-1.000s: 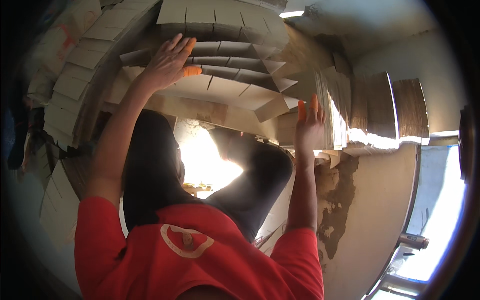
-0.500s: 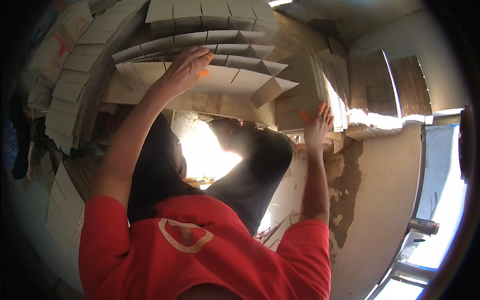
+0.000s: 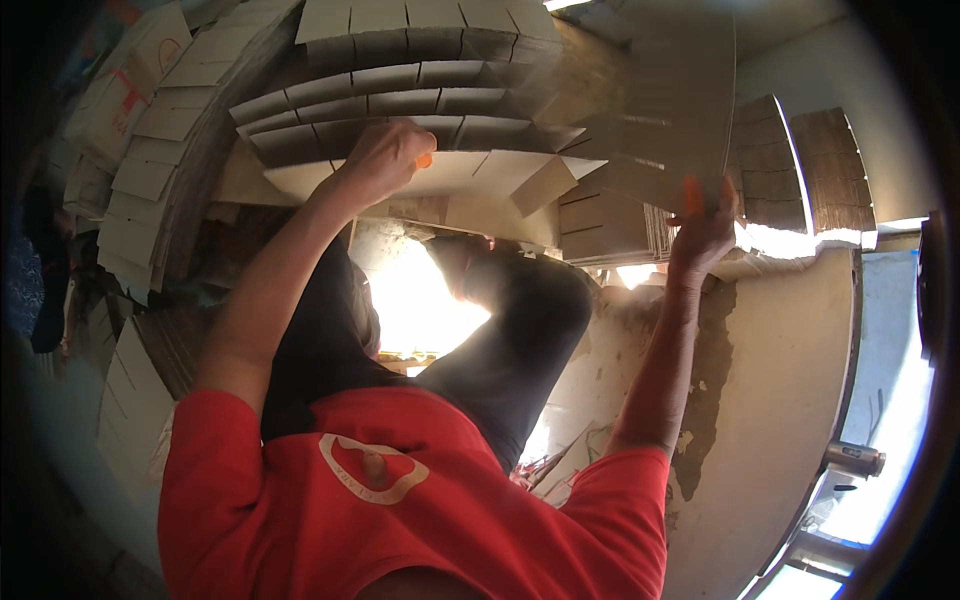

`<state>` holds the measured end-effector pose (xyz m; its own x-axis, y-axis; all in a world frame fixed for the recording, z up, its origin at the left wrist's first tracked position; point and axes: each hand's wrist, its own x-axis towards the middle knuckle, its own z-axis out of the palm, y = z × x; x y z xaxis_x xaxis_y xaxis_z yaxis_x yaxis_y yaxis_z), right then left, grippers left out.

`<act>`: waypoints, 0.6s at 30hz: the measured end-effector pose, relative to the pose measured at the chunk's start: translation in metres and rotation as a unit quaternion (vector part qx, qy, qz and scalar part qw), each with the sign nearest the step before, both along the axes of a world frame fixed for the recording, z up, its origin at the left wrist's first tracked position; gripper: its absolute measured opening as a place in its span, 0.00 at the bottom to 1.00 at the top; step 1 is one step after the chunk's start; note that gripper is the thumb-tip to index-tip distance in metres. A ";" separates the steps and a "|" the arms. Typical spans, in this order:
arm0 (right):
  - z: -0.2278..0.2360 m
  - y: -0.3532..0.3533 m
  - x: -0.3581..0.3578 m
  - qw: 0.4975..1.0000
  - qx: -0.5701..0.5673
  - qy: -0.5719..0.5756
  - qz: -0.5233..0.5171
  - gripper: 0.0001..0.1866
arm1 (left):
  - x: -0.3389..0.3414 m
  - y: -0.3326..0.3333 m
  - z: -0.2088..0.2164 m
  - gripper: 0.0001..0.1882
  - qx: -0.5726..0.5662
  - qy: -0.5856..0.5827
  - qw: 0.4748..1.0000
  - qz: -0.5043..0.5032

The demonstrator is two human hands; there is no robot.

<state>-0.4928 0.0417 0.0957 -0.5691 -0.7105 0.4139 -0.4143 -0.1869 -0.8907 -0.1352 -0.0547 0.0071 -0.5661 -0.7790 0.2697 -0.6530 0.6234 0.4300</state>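
Note:
My left hand (image 3: pixel 390 158) is closed at the upper edge of the nearest slotted cardboard strip (image 3: pixel 465 172), with orange covering on a fingertip. Several such strips (image 3: pixel 410 103) stand on edge behind it in curved rows. At their right end a cross piece (image 3: pixel 543 187) is slotted in at an angle. Farther right, my right hand (image 3: pixel 705 235) grips the lower edge of a slotted cardboard sheet (image 3: pixel 680 100), raised upright and blurred by motion. Beneath that sheet lies a stack of cardboard sheets (image 3: pixel 605 225), partly hidden by it.
More slotted cardboard stacks stand at the left (image 3: pixel 150 190), the back (image 3: pixel 430 30) and the right (image 3: pixel 770 165). A printed carton (image 3: pixel 130 85) is at the far left. My bent legs (image 3: pixel 520 330) are below the work board (image 3: pixel 480 215). A stained wall (image 3: pixel 770 370) runs along the right.
My right hand has moved up and right from the stack, lifting a cardboard sheet. My left hand has come slightly nearer, its fingers more curled; the strips' right ends have shifted.

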 end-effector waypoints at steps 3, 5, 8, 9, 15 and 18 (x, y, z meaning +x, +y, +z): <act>0.041 -0.004 0.043 0.995 0.026 0.078 0.048 0.24 | 0.002 0.007 0.003 0.10 -0.037 0.035 0.999 -0.004; 0.044 -0.014 0.055 0.991 0.045 0.065 0.104 0.30 | 0.005 0.012 0.008 0.10 -0.029 0.050 0.998 0.026; 0.038 -0.023 0.064 0.978 0.045 0.136 0.155 0.30 | 0.015 0.014 0.006 0.11 -0.014 0.047 0.997 0.051; 0.036 -0.026 0.068 0.974 0.046 0.140 0.172 0.30 | 0.019 0.013 0.005 0.11 -0.010 0.042 0.997 0.057; 0.028 -0.042 0.088 0.971 0.085 0.096 0.203 0.30 | 0.018 0.015 0.003 0.08 0.012 0.004 0.999 0.052; 0.021 -0.045 0.088 0.968 0.086 0.109 0.209 0.30 | 0.020 0.014 0.000 0.08 -0.008 0.018 0.999 0.042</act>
